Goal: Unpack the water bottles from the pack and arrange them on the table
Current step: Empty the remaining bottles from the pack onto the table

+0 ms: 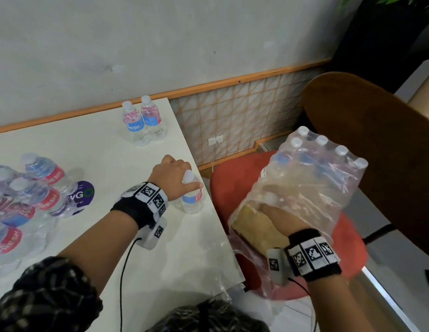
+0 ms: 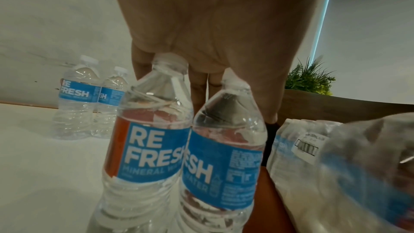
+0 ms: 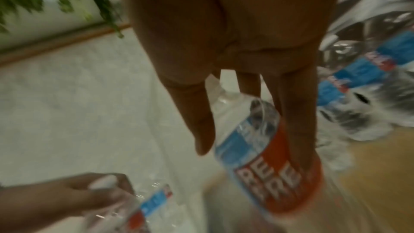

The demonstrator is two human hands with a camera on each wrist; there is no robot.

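My left hand [image 1: 182, 174] grips two REFRESH water bottles [image 2: 156, 148] by their necks from above. They stand upright at the right edge of the white table [image 1: 113, 164]. The clear plastic pack [image 1: 316, 183] with several capped bottles lies tilted over a red chair seat [image 1: 232, 178] right of the table. My right hand [image 1: 273, 215] reaches into the pack's torn open end. There its thumb and fingers [image 3: 300, 139] hold a bottle with a blue and red label [image 3: 268, 174]. Two bottles [image 1: 144, 123] stand together at the table's far edge.
Several more bottles [image 1: 29, 192] are grouped at the table's left, partly over a purple sticker [image 1: 83, 192]. A brown wooden chair back [image 1: 376, 140] rises behind the pack. The wall runs close behind the table. A green plant [image 2: 309, 79] stands at the far right.
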